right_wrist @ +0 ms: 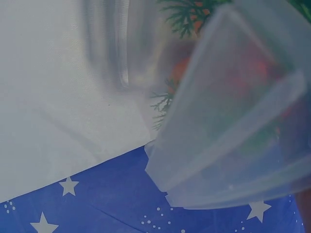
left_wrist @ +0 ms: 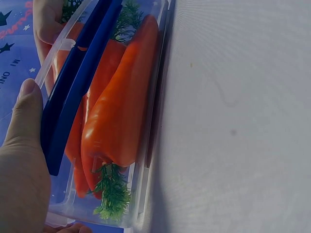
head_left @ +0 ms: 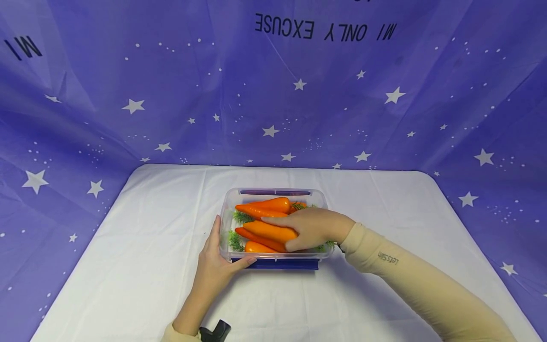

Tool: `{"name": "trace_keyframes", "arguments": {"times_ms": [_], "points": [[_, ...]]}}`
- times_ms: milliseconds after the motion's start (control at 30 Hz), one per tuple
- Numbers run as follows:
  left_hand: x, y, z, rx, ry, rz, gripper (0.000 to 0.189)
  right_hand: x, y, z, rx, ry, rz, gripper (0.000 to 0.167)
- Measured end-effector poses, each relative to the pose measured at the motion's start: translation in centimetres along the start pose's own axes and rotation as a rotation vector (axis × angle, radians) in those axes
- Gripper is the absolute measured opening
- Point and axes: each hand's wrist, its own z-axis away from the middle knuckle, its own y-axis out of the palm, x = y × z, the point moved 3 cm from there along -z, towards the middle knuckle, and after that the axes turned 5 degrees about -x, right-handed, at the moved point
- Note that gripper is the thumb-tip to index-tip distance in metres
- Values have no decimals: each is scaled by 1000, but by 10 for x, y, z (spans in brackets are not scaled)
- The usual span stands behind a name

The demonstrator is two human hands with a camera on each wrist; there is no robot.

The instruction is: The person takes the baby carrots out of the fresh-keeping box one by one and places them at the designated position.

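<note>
A clear plastic container (head_left: 273,255) with blue latches holds several orange carrots (head_left: 267,206) with green leafy tops. My left hand (head_left: 213,263) grips its near left corner, thumb along the front by the blue latch (head_left: 284,264) and fingers against the left wall. Reaching in from the right, my right hand (head_left: 318,225) holds the thick end of an upper carrot (head_left: 267,230), fingers on its far side and thumb on the near side. In the left wrist view, carrots (left_wrist: 116,107) show through the wall beside my thumb. The container's wall (right_wrist: 228,121) fills much of the right wrist view.
A white cloth covers the table (head_left: 141,247). Behind it and at both sides hangs a purple-blue curtain (head_left: 239,95) with white stars and lettering. A black wrist mount (head_left: 215,331) sits by my left wrist.
</note>
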Motion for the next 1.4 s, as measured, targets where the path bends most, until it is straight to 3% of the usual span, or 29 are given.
{"name": "trace_keyframes", "arguments": {"times_ms": [167, 667, 867, 1033, 1400], "points": [[1, 0, 0, -1, -4, 6, 128, 0, 0, -2, -22, 21, 21, 79], [2, 2, -1, 2, -2, 16, 127, 1, 9, -3, -141, -81, 49, 67], [4, 3, -1, 6, -7, 31, 127, 1, 13, -2, -184, -83, 97, 68], [4, 3, 0, 7, -22, 43, 126, -1, 15, 1, -283, -122, 97, 65], [7, 5, -1, 23, -37, 84, 124, -9, -2, 20, -530, -70, -20, 68]]}}
